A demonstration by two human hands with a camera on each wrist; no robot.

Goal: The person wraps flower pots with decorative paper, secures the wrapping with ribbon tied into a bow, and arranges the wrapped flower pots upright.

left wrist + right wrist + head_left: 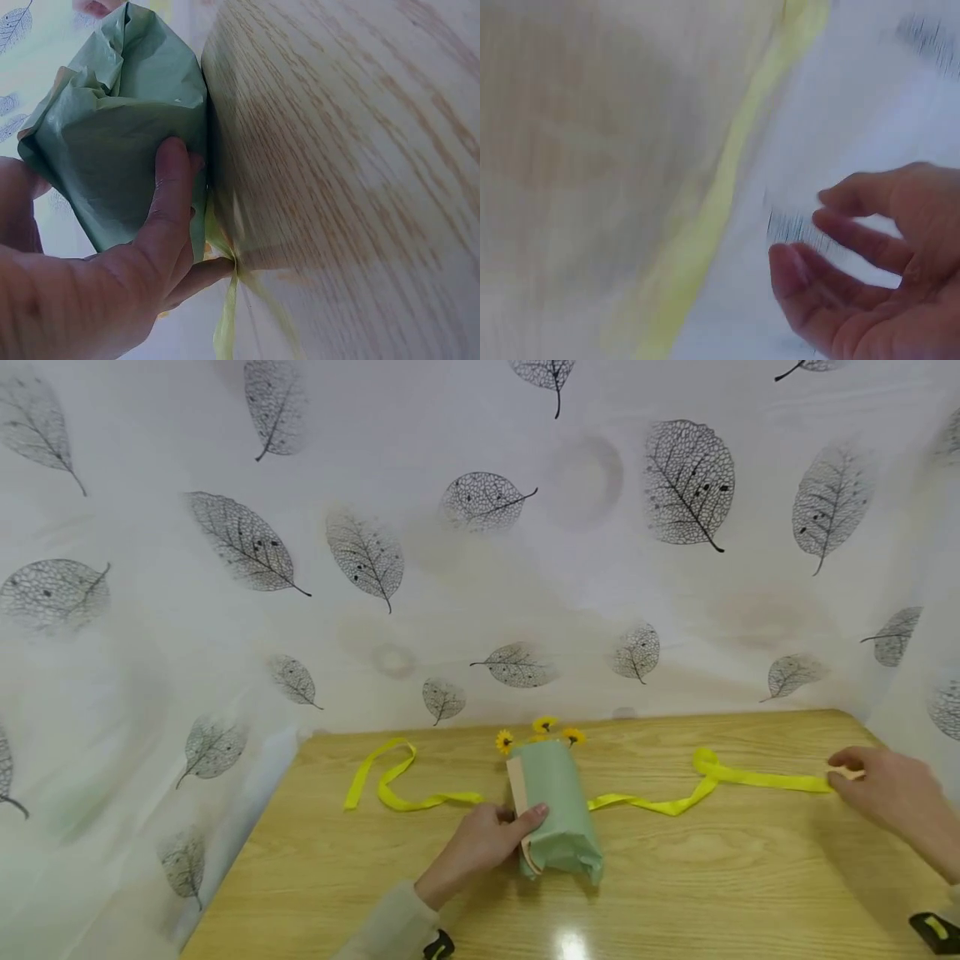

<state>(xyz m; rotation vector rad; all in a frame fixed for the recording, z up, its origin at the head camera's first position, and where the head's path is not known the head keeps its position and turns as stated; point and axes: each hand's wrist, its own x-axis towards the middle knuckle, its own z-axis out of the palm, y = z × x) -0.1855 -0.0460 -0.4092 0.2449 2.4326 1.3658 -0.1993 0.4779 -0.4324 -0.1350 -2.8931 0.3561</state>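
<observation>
Near the middle of the table, my left hand (483, 843) grips a small bouquet (557, 793) wrapped in green paper. Its thumb lies across the wrapping, and the other fingers are partly hidden behind it. Yellow flowers (545, 724) show past the far end of the paper. A yellow ribbon (780, 780) runs beneath the bouquet and out to both sides. At the ribbon's right end is my right hand (892, 797). In the right wrist view its loosely bent fingers (855, 240) have a gap between them, with the ribbon (731, 172) lying apart from them.
The wooden table (720, 893) ends at a pale leaf-printed cloth (465, 593) hanging behind it and along its sides. The ribbon's left part (408, 797) lies in loose curves; its right part has a loop (705, 762).
</observation>
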